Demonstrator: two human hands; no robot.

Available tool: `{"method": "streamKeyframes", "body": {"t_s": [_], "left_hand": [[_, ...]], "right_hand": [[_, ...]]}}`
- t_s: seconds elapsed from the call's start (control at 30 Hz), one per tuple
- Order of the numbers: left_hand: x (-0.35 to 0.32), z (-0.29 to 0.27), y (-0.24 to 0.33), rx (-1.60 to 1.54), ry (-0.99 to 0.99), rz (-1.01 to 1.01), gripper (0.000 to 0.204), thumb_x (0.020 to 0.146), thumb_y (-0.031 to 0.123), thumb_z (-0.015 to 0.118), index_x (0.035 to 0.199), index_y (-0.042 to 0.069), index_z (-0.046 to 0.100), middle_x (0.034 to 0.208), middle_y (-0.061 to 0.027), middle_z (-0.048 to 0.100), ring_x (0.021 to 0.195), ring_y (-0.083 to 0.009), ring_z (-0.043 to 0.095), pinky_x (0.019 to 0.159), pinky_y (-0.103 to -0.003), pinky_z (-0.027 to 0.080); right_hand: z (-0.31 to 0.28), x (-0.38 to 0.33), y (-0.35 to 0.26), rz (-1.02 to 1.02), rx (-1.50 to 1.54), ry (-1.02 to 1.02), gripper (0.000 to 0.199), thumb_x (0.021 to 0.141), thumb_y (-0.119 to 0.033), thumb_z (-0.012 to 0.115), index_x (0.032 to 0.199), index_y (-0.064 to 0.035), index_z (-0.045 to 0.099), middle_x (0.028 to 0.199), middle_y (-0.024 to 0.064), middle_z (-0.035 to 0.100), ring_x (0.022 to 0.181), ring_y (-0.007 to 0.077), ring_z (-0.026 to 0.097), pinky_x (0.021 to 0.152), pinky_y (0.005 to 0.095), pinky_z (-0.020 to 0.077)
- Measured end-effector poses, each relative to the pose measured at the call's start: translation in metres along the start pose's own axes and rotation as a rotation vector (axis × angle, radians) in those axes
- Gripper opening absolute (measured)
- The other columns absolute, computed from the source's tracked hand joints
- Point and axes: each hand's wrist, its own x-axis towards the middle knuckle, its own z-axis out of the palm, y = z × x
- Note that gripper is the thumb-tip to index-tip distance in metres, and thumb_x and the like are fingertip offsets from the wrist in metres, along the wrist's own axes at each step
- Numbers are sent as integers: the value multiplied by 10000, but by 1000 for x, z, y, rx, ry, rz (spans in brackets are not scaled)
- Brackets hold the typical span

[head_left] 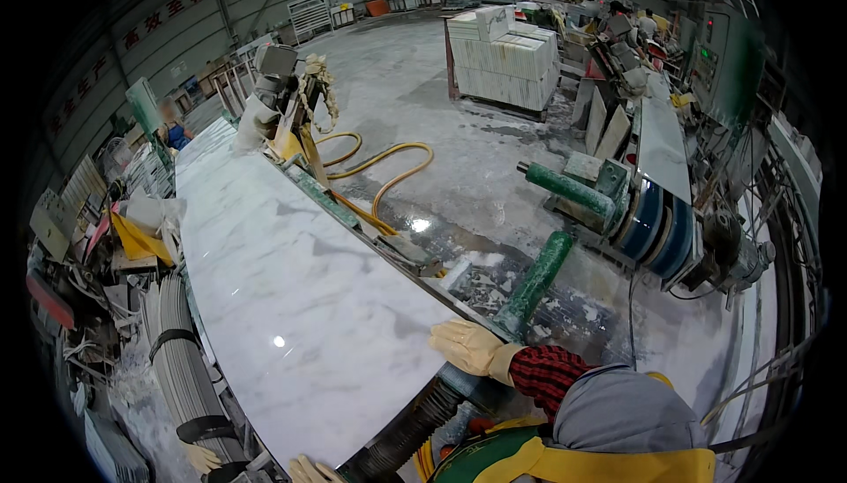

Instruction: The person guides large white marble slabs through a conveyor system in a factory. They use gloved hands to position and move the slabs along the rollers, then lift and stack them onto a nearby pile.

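Observation:
A long, polished white marble slab with faint grey veining reaches away from me on a machine. My right hand, in a cream glove below a red-and-black plaid cuff, lies with fingers extended on the slab's right edge. At the near edge, my left hand shows only its gloved fingertips, stretched out against the slab; the rest is cut off by the frame. Close to my right hand are a green metal cylinder and a dark ribbed roller or bellows. Neither hand grips anything visible.
A strapped bundle of grey strips and a cream glove or gloved hand are on the left. Yellow hoses loop across the wet floor. Machinery with blue rollers stands right; stacked white slabs stand farther back. A person is far left.

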Motion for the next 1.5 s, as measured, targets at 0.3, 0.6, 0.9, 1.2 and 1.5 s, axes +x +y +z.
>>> {"method": "streamKeyframes", "body": {"t_s": [0.3, 0.6, 0.9, 1.2, 1.5], "left_hand": [[-5, 4, -4, -12, 15, 2, 457, 1186, 244, 562, 1575, 25, 659, 1651, -282, 584, 1569, -474, 494, 1327, -596, 353], [-8, 3, -4, -14, 25, -5, 477, 1181, 268, 564, 1570, 9, 658, 1632, -297, 596, 1543, -488, 518, 1316, -604, 363], [-9, -12, 4, 11, -18, -31, 476, 1180, 284, 561, 1549, 4, 673, 1604, -314, 612, 1516, -507, 533, 1300, -615, 382], [-14, -5, 3, -9, 8, -64, 469, 1176, 293, 563, 1539, 25, 690, 1602, -292, 623, 1522, -503, 529, 1305, -614, 384], [-17, -6, 4, -2, -3, -74, 489, 1174, 319, 550, 1533, 18, 692, 1601, -295, 622, 1521, -507, 529, 1309, -617, 377]], "right_hand": [[2, -5, 0, 31, 12, -34, 285, 954, -81, 678, 1236, -51, 705, 1277, 160, 699, 1212, 389, 670, 1096, 482, 548], [11, -17, 6, 30, 0, -48, 300, 969, -74, 673, 1266, -50, 704, 1303, 183, 709, 1243, 409, 670, 1112, 497, 541], [0, -11, -3, 36, 25, -57, 320, 963, -60, 688, 1282, -48, 698, 1289, 177, 716, 1232, 394, 683, 1114, 493, 545], [1, -15, -1, 5, 44, -19, 314, 955, -59, 698, 1267, -32, 702, 1267, 187, 709, 1211, 421, 678, 1094, 502, 546], [-2, -16, -3, -16, 48, -3, 373, 919, -39, 745, 1289, -22, 698, 1258, 216, 711, 1170, 448, 686, 1063, 532, 560]]}}
